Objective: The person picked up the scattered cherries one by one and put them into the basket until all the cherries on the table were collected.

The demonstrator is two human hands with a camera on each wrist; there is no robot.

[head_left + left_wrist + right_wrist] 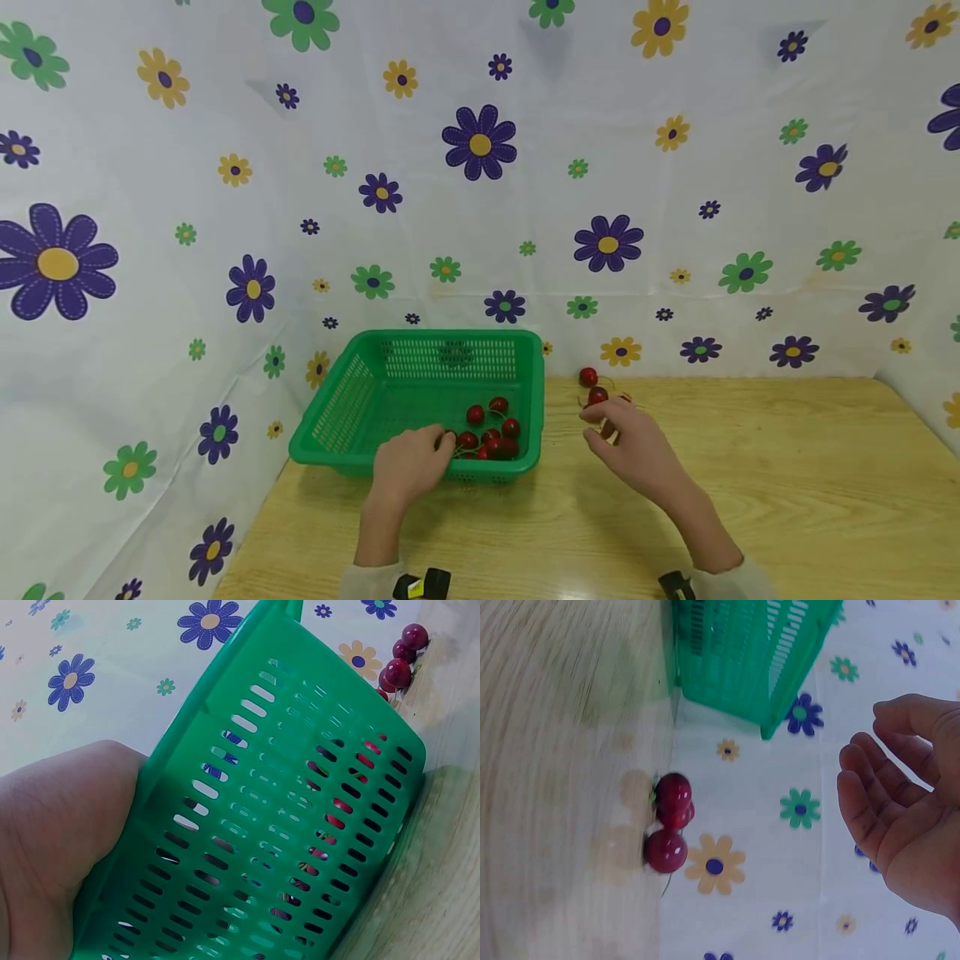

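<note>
A green plastic basket (341, 460) stands on the table, with several red cherries (476, 414) gathered in its near right corner. Over its near rim curls my left hand (408, 465), gripping the edge; the left wrist view has the palm (67, 817) against the rim and the slotted wall below. Right of the basket, my right hand (633, 446) is raised with loosely bent fingers and nothing in them. Beyond its fingertips a small group of cherries (588, 377) with stems lies on the table by the back cloth, partly hidden by that hand in the head view.
A wooden table (787, 483) extends to the right and front. White cloth with flowers (712, 208) hangs behind it and along the left side, close to the basket's back. Dark straps (423, 585) circle both wrists.
</note>
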